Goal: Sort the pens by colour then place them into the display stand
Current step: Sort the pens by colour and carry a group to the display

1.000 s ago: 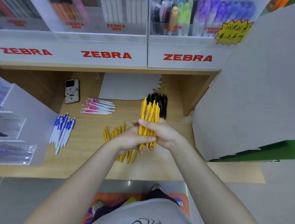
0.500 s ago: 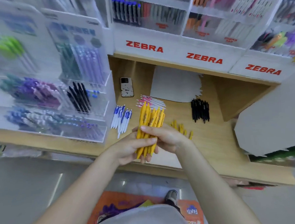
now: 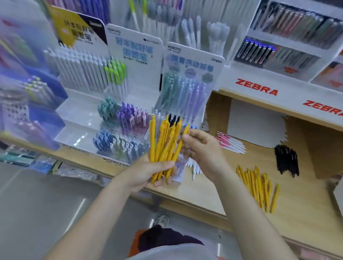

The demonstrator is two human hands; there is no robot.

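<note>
Upright, fanned yellow pens (image 3: pixel 163 149) gripped in left hand (image 3: pixel 147 172), 1 top pinched by right hand (image 3: pixel 203 150), before clear display stand (image 3: pixel 83 116) holding pastel pens (image 3: pixel 127 120).

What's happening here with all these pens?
A person is sorting pens by colour at a shop shelf. The left hand grips a bunch of yellow pens, and the right hand pinches one at its top. More yellow, black and pink piles lie on the shelf.
</note>
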